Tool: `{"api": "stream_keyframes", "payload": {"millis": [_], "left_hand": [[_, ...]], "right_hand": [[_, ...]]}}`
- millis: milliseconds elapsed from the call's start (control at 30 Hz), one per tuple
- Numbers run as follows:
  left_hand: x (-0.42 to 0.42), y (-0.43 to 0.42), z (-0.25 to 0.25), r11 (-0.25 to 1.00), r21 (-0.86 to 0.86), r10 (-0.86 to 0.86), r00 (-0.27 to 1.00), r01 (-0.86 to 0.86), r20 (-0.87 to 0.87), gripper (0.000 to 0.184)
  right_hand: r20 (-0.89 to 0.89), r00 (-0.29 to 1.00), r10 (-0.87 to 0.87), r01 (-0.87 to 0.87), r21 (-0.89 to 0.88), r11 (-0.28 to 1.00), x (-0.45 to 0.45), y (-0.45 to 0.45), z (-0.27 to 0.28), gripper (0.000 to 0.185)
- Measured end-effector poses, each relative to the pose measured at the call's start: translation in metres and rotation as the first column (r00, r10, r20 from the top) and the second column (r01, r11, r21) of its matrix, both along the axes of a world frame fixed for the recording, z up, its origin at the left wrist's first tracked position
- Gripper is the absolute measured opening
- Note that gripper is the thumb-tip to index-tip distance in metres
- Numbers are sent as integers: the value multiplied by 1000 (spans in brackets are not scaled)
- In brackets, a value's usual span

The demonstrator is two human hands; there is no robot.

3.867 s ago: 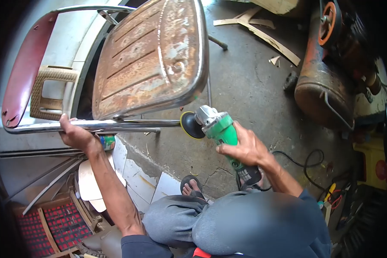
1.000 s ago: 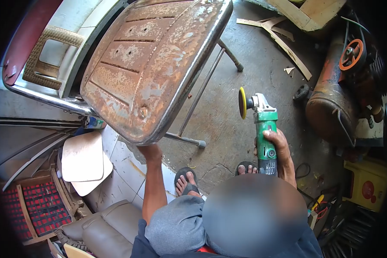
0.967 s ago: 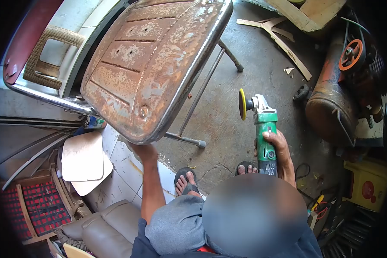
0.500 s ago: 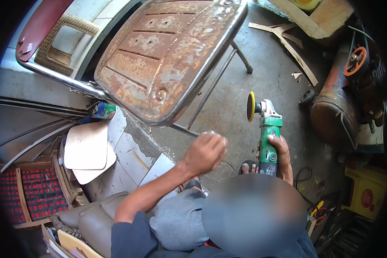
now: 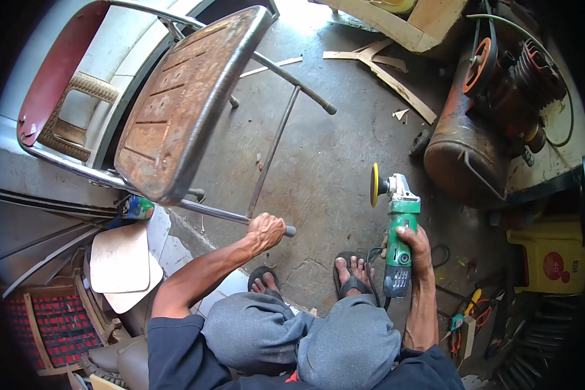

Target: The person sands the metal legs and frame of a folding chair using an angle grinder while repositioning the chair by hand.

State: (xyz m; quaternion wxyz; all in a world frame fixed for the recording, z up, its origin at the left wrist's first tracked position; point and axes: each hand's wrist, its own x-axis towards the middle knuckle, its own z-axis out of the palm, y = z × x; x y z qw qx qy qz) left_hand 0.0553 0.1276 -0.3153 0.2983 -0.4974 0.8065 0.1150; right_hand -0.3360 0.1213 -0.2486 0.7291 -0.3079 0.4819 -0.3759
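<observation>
A metal chair with a rusty, paint-worn seat (image 5: 175,97) leans tilted at the upper left, its red backrest (image 5: 62,71) toward the wall. My left hand (image 5: 266,232) is wrapped round a chair leg (image 5: 214,212) near its grey-capped end. Over the floor on the right, my right hand (image 5: 417,244) grips a green angle grinder (image 5: 404,218) by its body. The grinder's yellow backing pad (image 5: 374,184) faces the chair without touching it. Part of the right fingers is hidden behind the grinder.
A rusty air compressor (image 5: 468,156) stands on the right, above a yellow container (image 5: 549,260). Wood scraps (image 5: 396,81) lie on the floor farther off. Pale boards (image 5: 120,260) and a can (image 5: 136,208) sit at left. Pliers (image 5: 472,302) and wires lie at lower right.
The chair's seat has tipped to a steeper angle, and its legs show more. My left hand is now clearly round the leg. The grinder stays in my right hand; the camera view has shifted.
</observation>
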Motion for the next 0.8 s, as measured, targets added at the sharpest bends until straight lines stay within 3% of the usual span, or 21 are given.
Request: {"api": "stream_keyframes", "payload": {"millis": [67,267,500,600,800], "left_hand": [[4,5,13,1000,0,10,1000,-10,-2,20],[-5,7,69,1000,-5,1,1000,-1,-17,20],[-51,9,115,998,-10,-56,990,55,-133,20],[-87,12,141,989,-116,-121,947,90,-296,20],[-140,-3,159,981,-181,-130,922,67,-365,21]], "right_hand": [[-6,999,-47,47,12,999,0,0,9,46],[43,998,-53,54,-15,998,0,-2,5,51],[95,990,-103,104,-6,995,2,0,0,48],[106,990,-92,93,-5,996,-3,3,-3,48],[76,987,-144,144,1,990,-8,13,-1,48]]}}
